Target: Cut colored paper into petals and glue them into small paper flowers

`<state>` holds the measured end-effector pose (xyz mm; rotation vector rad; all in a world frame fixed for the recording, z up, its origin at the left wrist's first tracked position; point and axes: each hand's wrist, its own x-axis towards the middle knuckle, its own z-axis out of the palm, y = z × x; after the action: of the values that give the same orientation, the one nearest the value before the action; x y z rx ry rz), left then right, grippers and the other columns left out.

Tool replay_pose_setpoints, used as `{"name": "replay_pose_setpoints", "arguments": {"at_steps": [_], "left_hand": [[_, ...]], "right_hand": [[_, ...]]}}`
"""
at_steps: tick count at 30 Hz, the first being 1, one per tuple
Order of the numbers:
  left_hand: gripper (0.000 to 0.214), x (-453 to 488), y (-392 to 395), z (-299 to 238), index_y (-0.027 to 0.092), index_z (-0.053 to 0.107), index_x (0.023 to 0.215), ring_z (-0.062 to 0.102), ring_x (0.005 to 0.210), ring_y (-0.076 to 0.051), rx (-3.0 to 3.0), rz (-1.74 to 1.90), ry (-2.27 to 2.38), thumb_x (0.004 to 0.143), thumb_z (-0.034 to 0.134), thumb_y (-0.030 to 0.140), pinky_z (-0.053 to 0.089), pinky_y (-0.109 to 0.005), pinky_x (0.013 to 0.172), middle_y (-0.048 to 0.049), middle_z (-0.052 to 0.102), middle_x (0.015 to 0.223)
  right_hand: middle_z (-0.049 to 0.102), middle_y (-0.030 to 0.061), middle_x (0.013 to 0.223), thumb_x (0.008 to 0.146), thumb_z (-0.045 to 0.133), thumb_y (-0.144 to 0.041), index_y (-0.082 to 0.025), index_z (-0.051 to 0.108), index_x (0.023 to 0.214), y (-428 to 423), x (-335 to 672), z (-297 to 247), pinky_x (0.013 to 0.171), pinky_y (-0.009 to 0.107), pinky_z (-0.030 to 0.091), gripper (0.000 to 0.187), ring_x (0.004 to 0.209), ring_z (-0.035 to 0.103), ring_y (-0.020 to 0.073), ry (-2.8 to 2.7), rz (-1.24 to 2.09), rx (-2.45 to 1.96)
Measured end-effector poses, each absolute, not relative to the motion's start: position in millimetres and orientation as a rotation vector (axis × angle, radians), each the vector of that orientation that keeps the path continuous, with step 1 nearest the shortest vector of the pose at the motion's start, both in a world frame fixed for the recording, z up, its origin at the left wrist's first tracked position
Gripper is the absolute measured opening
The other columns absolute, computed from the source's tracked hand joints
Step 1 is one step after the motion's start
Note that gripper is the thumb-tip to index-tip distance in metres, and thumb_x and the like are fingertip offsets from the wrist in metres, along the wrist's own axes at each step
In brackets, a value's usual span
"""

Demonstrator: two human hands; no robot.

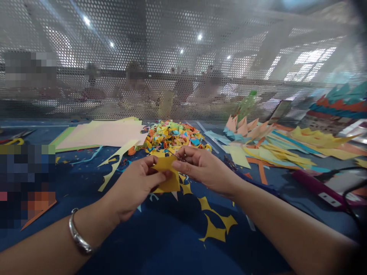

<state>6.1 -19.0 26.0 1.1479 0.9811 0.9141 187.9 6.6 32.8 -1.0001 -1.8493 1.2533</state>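
Note:
My left hand [136, 187], with a silver bangle on the wrist, pinches a small folded yellow paper piece [168, 176] above the dark blue table [172, 244]. My right hand [205, 168] is closed right beside it, fingertips on the paper's upper right edge, and a thin metal tip, possibly small scissors [174, 154], shows at its fingers. Yellow star-shaped offcuts [213, 225] lie on the table just below my hands.
A heap of colourful paper scraps [172, 137] lies behind my hands. Pale paper sheets [106, 133] lie at back left, cut zigzag strips [275, 147] at right, a magenta tool with cable [318, 187] far right. A perforated screen [172, 57] stands behind, with people beyond it.

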Motion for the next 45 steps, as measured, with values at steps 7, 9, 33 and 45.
{"name": "replay_pose_setpoints", "arguments": {"at_steps": [7,9,33,45], "left_hand": [[0.024,-7,-7,33,0.016,0.064,0.096,0.062,0.081,-0.018,1.272,1.1,1.12,0.076,0.066,0.031,0.048,-0.026,0.068,-0.0064,0.069,0.092],[0.022,-14,0,32,0.017,0.064,0.092,0.061,0.084,-0.019,1.412,1.162,1.191,0.076,0.065,0.032,0.047,-0.026,0.07,-0.0059,0.069,0.09],[0.028,-55,17,37,0.019,0.061,0.102,0.055,0.097,-0.031,2.688,0.493,1.909,0.08,0.055,0.035,0.043,-0.042,0.084,-0.0104,0.06,0.096],[0.014,-18,3,28,0.019,0.065,0.087,0.062,0.078,-0.019,2.126,0.934,1.421,0.08,0.055,0.024,0.047,-0.029,0.068,-0.0052,0.068,0.09]], "right_hand": [[0.033,-0.0076,0.057,0.087,0.051,-0.054,-0.02,0.052,0.086,7,191,33,0.043,0.025,0.016,0.034,0.047,0.026,0.0083,-1.899,1.105,-1.056],[0.033,-0.0075,0.057,0.087,0.051,-0.054,-0.02,0.052,0.086,9,193,34,0.043,0.025,0.017,0.034,0.047,0.027,0.0084,-1.942,1.018,-1.096],[0.059,0.0025,0.064,0.077,0.06,-0.03,-0.017,0.06,0.083,27,208,20,0.053,0.027,0.035,0.014,0.058,0.053,0.0159,-2.399,0.481,-1.487],[0.039,-0.0054,0.05,0.064,0.055,-0.015,-0.022,0.041,0.058,33,206,16,0.047,0.027,0.025,0.017,0.047,0.037,0.0109,-2.353,0.618,-1.348]]}}
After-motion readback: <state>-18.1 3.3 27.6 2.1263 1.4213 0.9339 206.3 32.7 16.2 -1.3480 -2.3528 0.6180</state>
